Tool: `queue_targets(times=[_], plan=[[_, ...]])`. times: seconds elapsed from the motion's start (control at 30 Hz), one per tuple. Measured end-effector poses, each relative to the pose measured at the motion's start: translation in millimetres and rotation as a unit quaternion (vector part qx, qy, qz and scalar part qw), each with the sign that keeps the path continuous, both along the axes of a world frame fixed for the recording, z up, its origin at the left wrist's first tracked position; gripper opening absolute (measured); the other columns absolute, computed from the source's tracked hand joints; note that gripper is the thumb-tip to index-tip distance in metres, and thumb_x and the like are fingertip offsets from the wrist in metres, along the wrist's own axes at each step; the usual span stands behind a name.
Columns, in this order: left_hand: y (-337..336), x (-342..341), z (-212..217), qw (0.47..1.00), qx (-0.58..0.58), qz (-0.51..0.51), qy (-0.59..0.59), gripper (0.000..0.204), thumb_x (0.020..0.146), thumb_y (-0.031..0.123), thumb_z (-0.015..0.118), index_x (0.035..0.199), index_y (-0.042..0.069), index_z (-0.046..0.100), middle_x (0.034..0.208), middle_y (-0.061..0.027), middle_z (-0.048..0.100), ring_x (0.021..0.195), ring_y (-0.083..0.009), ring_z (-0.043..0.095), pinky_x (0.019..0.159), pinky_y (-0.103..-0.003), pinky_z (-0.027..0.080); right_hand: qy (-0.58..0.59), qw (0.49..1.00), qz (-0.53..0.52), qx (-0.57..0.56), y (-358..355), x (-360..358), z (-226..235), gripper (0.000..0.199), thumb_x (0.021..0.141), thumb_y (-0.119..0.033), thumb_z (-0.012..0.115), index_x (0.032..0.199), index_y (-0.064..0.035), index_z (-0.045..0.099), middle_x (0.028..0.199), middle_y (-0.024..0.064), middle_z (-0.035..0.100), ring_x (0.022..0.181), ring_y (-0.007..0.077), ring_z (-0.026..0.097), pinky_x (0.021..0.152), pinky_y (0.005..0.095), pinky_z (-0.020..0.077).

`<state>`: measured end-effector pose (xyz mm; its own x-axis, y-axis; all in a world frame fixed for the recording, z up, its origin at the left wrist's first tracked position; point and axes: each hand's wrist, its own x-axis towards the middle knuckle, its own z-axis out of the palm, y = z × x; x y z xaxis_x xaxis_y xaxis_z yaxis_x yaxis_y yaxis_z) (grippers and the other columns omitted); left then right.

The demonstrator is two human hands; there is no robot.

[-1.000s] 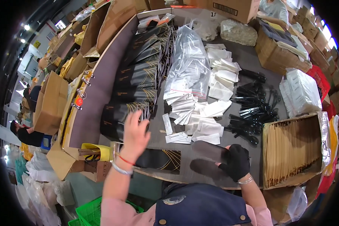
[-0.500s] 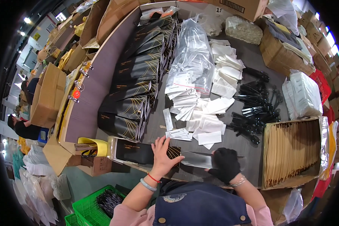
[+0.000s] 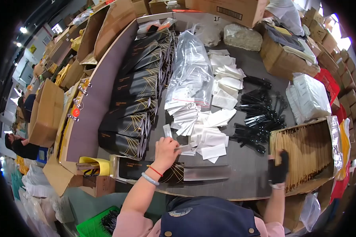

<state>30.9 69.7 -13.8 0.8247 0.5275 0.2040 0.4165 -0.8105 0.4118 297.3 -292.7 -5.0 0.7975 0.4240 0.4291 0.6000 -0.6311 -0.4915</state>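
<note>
In my left hand [image 3: 168,153] is a small white paper packet [image 3: 183,148], pinched between closed fingers above the table's front part. A black pouch with gold lines [image 3: 135,170] lies flat in front of me, partly under my left forearm. From its right end a grey translucent sleeve [image 3: 206,173] extends. My right hand [image 3: 279,168], in a black fingerless glove, is at the left side of an open carton [image 3: 273,189] packed with thin tan strips [image 3: 308,156]. Its fingers look apart, with nothing visible between them. White packets [image 3: 209,138] lie in loose piles ahead.
Black plastic cutlery [image 3: 261,114] is heaped right of the packets. Black pouches [image 3: 122,122] stand stacked along the left partition [image 3: 91,130]. A clear plastic bag [image 3: 192,67] covers some packets. A wrapped white stack [image 3: 308,98] stands behind the carton. A green basket [image 3: 89,227] sits below.
My left hand has moved off the black pouch, forward to the packets, and taken one. My right hand has left the translucent sleeve and moved right to the carton. The view has shifted slightly.
</note>
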Motion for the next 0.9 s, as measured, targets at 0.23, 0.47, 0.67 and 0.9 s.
queue_targets(times=[0.23,0.47,0.67,0.9], plan=[[-46,38,2,0.971,-0.196,-0.118,-0.067,0.022,0.074,0.016,0.075,0.090,0.007,0.063,0.094,-0.0114,0.059,0.094,-0.0322,0.054,0.081,-0.041,0.045,0.079,0.965,-0.208,-0.139,-158,73,-28,0.035,0.090,-0.021,0.064,0.115,0.0030,0.058,0.115,0.0176,0.060,0.110,0.0345,0.057,0.095,0.0411,0.0448],[-74,68,-15,0.995,-0.054,-0.085,-0.017,0.033,0.069,0.016,0.080,0.094,0.008,0.059,0.098,-0.0103,0.057,0.092,-0.0328,0.054,0.079,-0.042,0.046,0.082,0.951,-0.209,-0.214,-119,64,-1,0.018,0.090,-0.015,0.055,0.091,0.0031,0.056,0.093,0.0214,0.058,0.091,0.0391,0.057,0.080,0.0444,0.0450],[-71,65,-7,0.991,-0.088,-0.101,0.012,0.032,0.070,0.015,0.079,0.093,0.005,0.059,0.081,-0.0113,0.062,0.078,-0.0323,0.061,0.072,-0.042,0.048,0.077,0.945,-0.318,-0.012,-124,70,-20,0.038,0.099,-0.017,0.048,0.131,0.0043,0.050,0.131,0.0215,0.056,0.120,0.0314,0.054,0.100,0.0371,0.0415],[-62,34,42,0.911,-0.396,-0.103,0.056,0.027,0.072,0.014,0.079,0.092,0.004,0.063,0.082,-0.0103,0.066,0.078,-0.0307,0.064,0.071,-0.035,0.050,0.059,0.993,0.101,-0.004,61,16,7,0.018,0.086,-0.006,0.064,0.103,-0.0010,0.063,0.098,0.0160,0.064,0.090,0.0313,0.064,0.078,0.0370,0.0503]])
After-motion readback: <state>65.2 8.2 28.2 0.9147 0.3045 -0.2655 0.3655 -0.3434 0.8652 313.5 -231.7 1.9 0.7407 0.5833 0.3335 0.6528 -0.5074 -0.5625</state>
